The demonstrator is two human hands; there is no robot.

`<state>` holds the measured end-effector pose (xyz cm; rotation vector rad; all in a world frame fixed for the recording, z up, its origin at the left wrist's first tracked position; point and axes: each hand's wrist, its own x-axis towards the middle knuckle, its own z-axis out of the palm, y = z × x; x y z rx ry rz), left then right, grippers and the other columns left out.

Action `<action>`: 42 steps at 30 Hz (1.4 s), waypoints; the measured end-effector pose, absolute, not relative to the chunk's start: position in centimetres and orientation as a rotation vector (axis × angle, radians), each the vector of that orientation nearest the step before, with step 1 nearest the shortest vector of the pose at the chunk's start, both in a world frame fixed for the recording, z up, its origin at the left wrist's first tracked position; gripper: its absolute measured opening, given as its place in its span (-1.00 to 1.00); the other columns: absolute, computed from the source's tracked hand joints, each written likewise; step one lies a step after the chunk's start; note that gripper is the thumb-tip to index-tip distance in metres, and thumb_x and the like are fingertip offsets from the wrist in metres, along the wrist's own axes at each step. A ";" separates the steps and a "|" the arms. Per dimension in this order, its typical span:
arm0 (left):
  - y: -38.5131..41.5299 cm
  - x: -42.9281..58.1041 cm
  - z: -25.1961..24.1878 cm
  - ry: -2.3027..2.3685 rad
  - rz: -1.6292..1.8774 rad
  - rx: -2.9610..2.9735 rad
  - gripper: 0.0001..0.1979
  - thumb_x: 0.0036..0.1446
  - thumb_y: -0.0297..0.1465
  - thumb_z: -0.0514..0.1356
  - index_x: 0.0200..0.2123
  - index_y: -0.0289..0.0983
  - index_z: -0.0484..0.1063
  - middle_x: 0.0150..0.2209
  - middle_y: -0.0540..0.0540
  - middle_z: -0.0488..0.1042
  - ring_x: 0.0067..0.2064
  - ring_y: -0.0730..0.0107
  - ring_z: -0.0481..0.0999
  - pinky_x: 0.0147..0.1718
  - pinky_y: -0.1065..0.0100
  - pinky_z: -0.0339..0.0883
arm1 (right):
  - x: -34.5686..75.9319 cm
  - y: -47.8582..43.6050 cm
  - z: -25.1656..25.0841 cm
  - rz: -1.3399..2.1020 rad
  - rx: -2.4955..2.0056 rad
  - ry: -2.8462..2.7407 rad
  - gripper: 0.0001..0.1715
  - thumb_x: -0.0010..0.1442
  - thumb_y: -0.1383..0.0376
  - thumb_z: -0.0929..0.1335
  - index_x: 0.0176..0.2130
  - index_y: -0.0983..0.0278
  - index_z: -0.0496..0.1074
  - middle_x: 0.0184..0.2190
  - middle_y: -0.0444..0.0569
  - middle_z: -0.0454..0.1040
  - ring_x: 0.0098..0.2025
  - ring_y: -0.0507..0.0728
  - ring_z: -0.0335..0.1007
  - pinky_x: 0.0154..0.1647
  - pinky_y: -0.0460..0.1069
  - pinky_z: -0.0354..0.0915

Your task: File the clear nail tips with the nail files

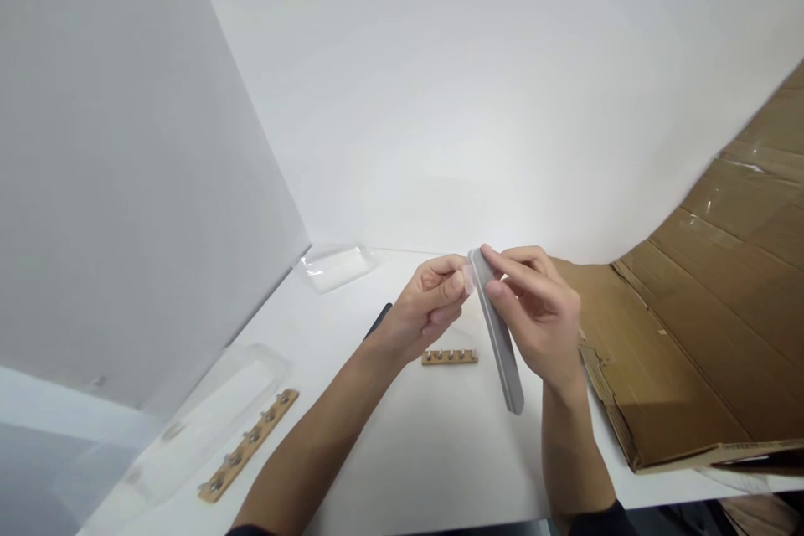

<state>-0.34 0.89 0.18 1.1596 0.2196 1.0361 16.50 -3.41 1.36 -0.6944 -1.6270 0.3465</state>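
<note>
My right hand (540,310) holds a long grey strip (499,343) by its upper end, the strip slanting down toward me above the white table (408,452). My left hand (430,306) pinches a thin clear film tab (466,278) at the strip's top end, thumb and fingers together. Just below both hands a short wooden rail with metal hooks (450,357) lies flat on the table. A dark object (378,320) shows partly behind my left wrist.
A longer wooden hook rail (248,445) lies at the near left beside a clear plastic tray (207,427). Another clear plastic package (332,265) sits at the back corner. A flattened cardboard box (703,335) leans at the right. White walls enclose the table.
</note>
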 end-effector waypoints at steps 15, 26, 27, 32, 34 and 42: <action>0.3 0.6 -0.2 0.549 1.439 1.182 -0.59 0.13 -0.05 0.47 -0.35 -0.26 0.50 -0.75 0.22 0.11 -0.73 0.68 -0.05 -0.76 0.54 -0.16 | 15.5 -3.3 0.7 0.037 -0.765 -1.741 -0.36 0.39 0.45 0.38 0.34 -0.02 0.45 -0.03 0.03 0.43 -0.04 0.14 0.45 -0.27 0.00 0.51; 0.8 0.0 0.6 0.578 1.432 1.160 -0.54 0.05 -0.02 0.50 -0.40 -0.28 0.49 -0.69 0.19 0.15 -0.72 0.73 -0.05 -0.75 0.52 -0.22 | 17.8 -4.9 1.6 -0.005 -0.845 -1.900 -0.29 0.38 0.52 0.34 0.33 -0.11 0.44 -0.04 -0.02 0.46 -0.15 0.09 0.49 -0.23 0.03 0.54; 0.9 0.0 0.5 0.583 1.429 1.176 -0.55 0.05 -0.02 0.50 -0.40 -0.28 0.50 -0.70 0.19 0.15 -0.72 0.72 -0.04 -0.75 0.51 -0.21 | 17.7 -4.9 1.5 -0.053 -0.840 -1.856 -0.28 0.38 0.53 0.34 0.33 -0.13 0.44 -0.03 -0.01 0.46 -0.11 0.11 0.50 -0.22 0.04 0.54; 1.4 -0.2 0.1 0.600 1.380 1.245 -0.56 0.07 -0.01 0.48 -0.39 -0.27 0.52 -0.75 0.19 0.10 -0.72 0.69 -0.06 -0.74 0.51 -0.21 | 18.3 -4.9 1.6 -0.040 -0.861 -2.021 -0.26 0.37 0.56 0.32 0.31 -0.13 0.46 -0.07 -0.04 0.50 -0.13 0.11 0.47 -0.23 0.04 0.53; 1.5 -0.6 0.3 0.611 1.328 1.288 -0.56 0.07 -0.02 0.48 -0.41 -0.27 0.52 -0.75 0.19 0.10 -0.71 0.69 -0.06 -0.74 0.51 -0.20 | 18.8 -5.0 1.7 -0.039 -0.871 -2.018 -0.29 0.36 0.56 0.33 0.29 -0.09 0.48 -0.08 -0.05 0.51 -0.13 0.10 0.48 -0.21 0.04 0.53; 1.8 -2.1 0.9 0.647 1.197 1.447 -0.64 0.12 -0.10 0.47 -0.43 -0.27 0.57 -0.75 0.16 0.09 -0.71 0.66 -0.02 -0.73 0.50 -0.17 | 18.8 -4.4 1.5 -0.066 -0.888 -1.886 -0.33 0.38 0.50 0.36 0.29 -0.11 0.48 -0.02 -0.02 0.52 -0.12 0.13 0.49 -0.22 0.06 0.53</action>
